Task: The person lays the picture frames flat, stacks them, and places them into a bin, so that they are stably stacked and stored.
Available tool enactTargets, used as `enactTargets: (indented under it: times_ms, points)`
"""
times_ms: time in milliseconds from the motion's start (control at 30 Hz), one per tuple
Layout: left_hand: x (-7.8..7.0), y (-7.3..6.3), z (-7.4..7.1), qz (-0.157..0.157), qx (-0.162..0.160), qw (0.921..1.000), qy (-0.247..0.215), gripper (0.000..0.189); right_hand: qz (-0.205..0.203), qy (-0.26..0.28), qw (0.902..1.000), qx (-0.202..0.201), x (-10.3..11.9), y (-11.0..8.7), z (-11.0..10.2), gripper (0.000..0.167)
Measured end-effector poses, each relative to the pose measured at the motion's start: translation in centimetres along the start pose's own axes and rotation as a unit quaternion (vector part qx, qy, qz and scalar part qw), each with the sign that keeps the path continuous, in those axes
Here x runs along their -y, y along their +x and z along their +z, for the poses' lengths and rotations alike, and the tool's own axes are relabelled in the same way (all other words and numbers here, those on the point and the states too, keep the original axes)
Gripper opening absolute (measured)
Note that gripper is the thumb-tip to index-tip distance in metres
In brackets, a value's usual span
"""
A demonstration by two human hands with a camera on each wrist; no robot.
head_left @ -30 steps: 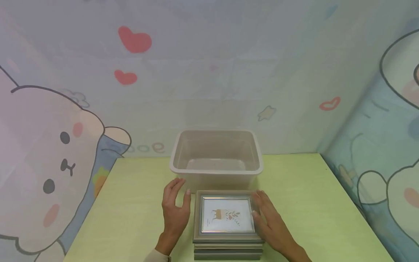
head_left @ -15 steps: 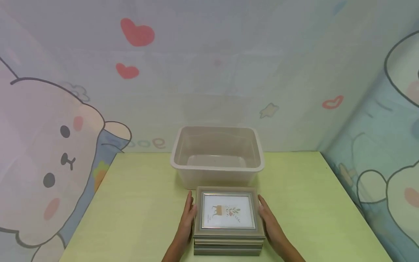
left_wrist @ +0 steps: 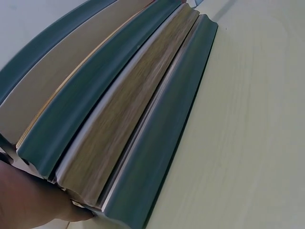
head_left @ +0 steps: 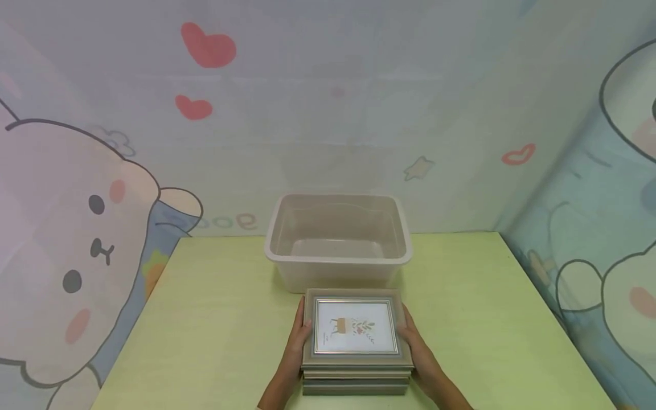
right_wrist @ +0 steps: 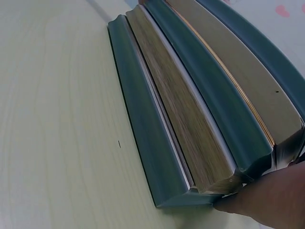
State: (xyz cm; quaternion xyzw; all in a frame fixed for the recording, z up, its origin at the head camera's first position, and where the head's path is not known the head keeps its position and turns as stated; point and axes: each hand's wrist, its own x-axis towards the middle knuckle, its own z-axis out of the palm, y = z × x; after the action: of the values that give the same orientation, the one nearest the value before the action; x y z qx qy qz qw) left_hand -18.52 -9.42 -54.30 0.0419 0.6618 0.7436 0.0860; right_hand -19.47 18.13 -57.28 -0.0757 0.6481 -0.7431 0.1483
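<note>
A stack of several picture frames stands near the front of the table, grey and wood-toned edges layered on one another. The top picture frame shows a small plant drawing in a white panel. Against the stack's left side my left hand grips it, thumb at the upper edge. Opposite, my right hand holds the right side, its thumb likewise at the edge. Both wrist views show the stacked edges close up, with part of the left hand and right hand at the ends. Other fingers are mostly hidden.
Directly behind the stack stands a deep beige plastic bin, its opening facing up. A light yellow-green table extends to both sides. A cartoon-printed cloth hangs behind it.
From beside and over the stack, both hands have come in to its two sides and now hold it. The head view has tilted slightly; bin and stack appear to keep their places.
</note>
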Motion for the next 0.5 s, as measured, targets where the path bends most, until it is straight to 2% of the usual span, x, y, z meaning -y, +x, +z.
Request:
enactTargets:
  times_ms: [100, 200, 500]
  points:
    - [0.1, -0.1, 0.0, -0.003, -0.001, 1.0000, -0.003, 0.070, 0.030, 0.000, 0.9995, -0.004, 1.7, -1.3, 1.2, 0.064]
    - [0.0, -0.3, 0.1, -0.004, -0.002, 1.0000, -0.004, 0.070, 0.042, -0.004, 0.9989, -0.019, 2.4, -1.6, 1.8, 0.064]
    - [0.1, -0.6, -0.2, -0.011, -0.011, 0.9998, 0.011, 0.070, 0.059, 0.000, 0.9976, -0.037, 2.1, -1.8, 1.7, 0.074]
